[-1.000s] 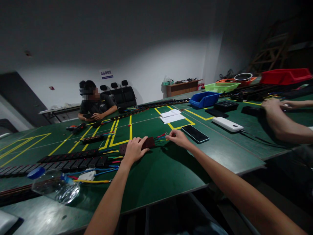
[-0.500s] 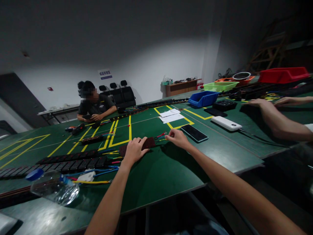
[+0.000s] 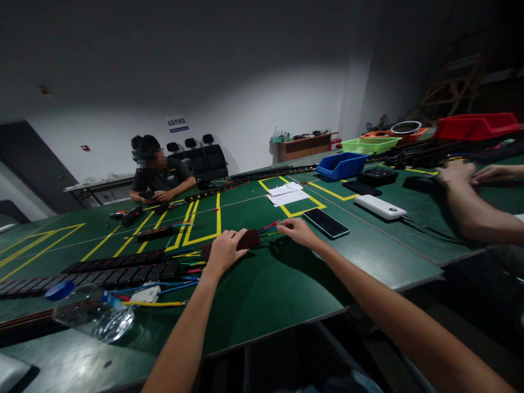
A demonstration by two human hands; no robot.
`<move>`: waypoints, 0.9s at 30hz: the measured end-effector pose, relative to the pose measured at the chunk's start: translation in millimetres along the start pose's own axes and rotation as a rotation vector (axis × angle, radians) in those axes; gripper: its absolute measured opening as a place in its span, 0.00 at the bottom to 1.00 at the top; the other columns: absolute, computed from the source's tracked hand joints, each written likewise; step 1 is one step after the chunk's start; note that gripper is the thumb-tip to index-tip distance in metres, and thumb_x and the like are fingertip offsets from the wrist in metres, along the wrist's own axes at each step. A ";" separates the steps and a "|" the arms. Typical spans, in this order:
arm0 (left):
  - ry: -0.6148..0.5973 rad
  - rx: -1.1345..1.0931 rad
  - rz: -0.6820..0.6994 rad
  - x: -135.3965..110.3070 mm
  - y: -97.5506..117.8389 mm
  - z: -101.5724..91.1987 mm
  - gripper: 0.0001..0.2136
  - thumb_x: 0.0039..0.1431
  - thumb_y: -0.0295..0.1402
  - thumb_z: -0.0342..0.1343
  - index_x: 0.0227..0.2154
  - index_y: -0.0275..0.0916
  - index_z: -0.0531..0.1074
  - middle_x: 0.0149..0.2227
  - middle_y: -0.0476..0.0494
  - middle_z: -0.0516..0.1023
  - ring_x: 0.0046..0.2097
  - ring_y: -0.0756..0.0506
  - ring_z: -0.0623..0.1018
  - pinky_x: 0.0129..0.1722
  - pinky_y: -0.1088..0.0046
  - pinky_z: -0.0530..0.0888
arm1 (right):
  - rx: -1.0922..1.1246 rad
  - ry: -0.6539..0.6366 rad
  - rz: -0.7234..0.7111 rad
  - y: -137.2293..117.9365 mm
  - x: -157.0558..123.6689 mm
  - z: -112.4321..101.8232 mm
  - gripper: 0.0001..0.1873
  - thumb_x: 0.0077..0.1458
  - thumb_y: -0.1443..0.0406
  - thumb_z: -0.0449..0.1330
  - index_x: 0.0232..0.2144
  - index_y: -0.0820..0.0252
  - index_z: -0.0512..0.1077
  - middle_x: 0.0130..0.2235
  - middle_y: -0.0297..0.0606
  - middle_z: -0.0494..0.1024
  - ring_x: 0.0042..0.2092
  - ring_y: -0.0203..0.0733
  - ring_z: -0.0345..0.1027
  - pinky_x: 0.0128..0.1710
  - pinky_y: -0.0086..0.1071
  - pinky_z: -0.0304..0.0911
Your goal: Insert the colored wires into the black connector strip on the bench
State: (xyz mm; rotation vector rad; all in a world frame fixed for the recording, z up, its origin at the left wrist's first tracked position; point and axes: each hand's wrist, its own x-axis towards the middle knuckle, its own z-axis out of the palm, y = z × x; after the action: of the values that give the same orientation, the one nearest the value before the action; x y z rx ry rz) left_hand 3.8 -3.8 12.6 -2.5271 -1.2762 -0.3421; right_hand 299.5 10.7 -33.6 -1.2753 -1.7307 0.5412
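Dark red, the block [image 3: 250, 238] is lying on the green table [image 3: 282, 295], its coloured wires [image 3: 269, 225] pointing right. The left hand [image 3: 224, 249] is gripping it from above with bent fingers, presumably bracing it against tugs on those wires. At their ends the right hand [image 3: 299, 231] is pinching with thumb and fingertips, though which strand, I cannot tell. Just beyond, a phone [image 3: 326, 223] is lying apparently clear of the wires.
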 end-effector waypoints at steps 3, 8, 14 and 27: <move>-0.001 -0.013 -0.003 0.5 -0.1 0.0 0.29 0.61 0.41 0.64 0.63 0.43 0.66 0.51 0.38 0.78 0.50 0.38 0.76 0.48 0.63 0.71 | -0.022 -0.003 -0.003 -1.8 -1.2 -0.8 0.21 0.58 0.52 0.58 0.33 0.61 0.82 0.29 0.39 0.82 0.30 0.42 0.70 0.29 0.32 0.58; 0.014 -0.018 0.005 0.5 0.7 -1.4 0.28 0.60 0.41 0.65 0.62 0.44 0.67 0.52 0.39 0.76 0.51 0.38 0.75 0.47 0.64 0.72 | -0.161 0.057 -0.059 -6.1 -3.9 -1.4 0.18 0.59 0.53 0.59 0.32 0.59 0.82 0.32 0.41 0.83 0.33 0.43 0.72 0.31 0.33 0.60; 0.042 -0.034 0.005 0.1 1.1 -1.8 0.28 0.60 0.41 0.65 0.62 0.45 0.67 0.52 0.39 0.74 0.49 0.39 0.76 0.47 0.64 0.73 | -0.261 0.090 -0.102 -8.8 -6.8 -1.5 0.17 0.62 0.54 0.59 0.34 0.57 0.82 0.36 0.42 0.82 0.33 0.43 0.72 0.34 0.34 0.61; 0.035 -0.008 -0.024 -1.2 -3.9 0.3 0.29 0.59 0.44 0.65 0.61 0.46 0.67 0.51 0.41 0.73 0.47 0.40 0.77 0.44 0.66 0.73 | -0.376 -0.002 0.062 -7.9 -8.0 -6.9 0.22 0.59 0.45 0.61 0.31 0.56 0.79 0.35 0.42 0.81 0.34 0.44 0.71 0.28 0.32 0.53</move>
State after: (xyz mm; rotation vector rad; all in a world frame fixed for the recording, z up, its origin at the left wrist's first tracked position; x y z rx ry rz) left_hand 0.0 -2.3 12.5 -2.5025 -1.2957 -0.3956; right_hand 301.8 -0.7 -27.3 -1.5933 -1.8573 0.2565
